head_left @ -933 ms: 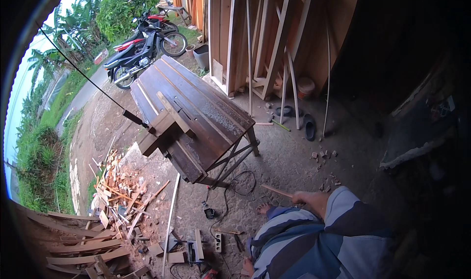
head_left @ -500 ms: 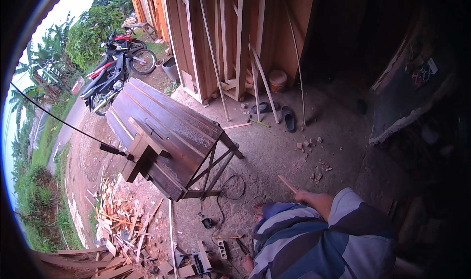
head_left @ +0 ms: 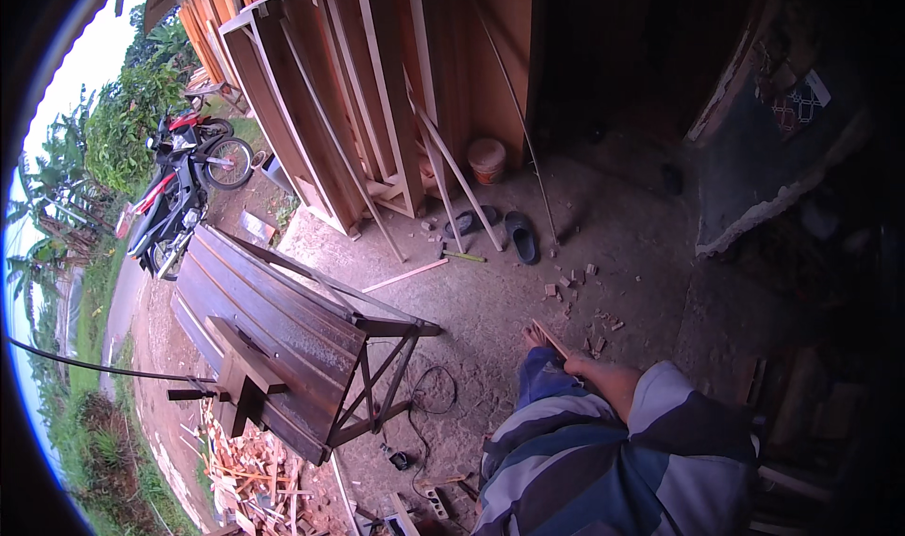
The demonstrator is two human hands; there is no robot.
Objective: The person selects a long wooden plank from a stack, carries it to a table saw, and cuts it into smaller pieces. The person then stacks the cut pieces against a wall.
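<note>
My right hand [head_left: 574, 365] is closed round one end of a thin strip of wood [head_left: 550, 338], which points up and left over the concrete floor. Its forearm comes out of a striped short sleeve. A bare foot [head_left: 531, 338] shows just beside the strip, below the blue trouser leg [head_left: 539, 373]. My left hand is hidden behind the striped shirt [head_left: 575, 446]. To the left stands a dark wooden workbench [head_left: 273, 324] with a wooden cross-shaped piece and a black-handled tool [head_left: 191, 395] at its near edge.
Wood offcuts [head_left: 255, 479] lie heaped below the bench. A cable [head_left: 415, 461] runs along the floor. Wooden frames [head_left: 377, 93] lean at the back, near a bucket [head_left: 486, 161], dark sandals [head_left: 519, 238] and a green-handled hammer [head_left: 462, 256]. Motorbikes [head_left: 174, 197] are parked outside.
The view has turned, so the bench and frames sit further left and lower. A foot has come into sight beside the strip. My left hand, visible at the lower edge before, has gone from sight.
</note>
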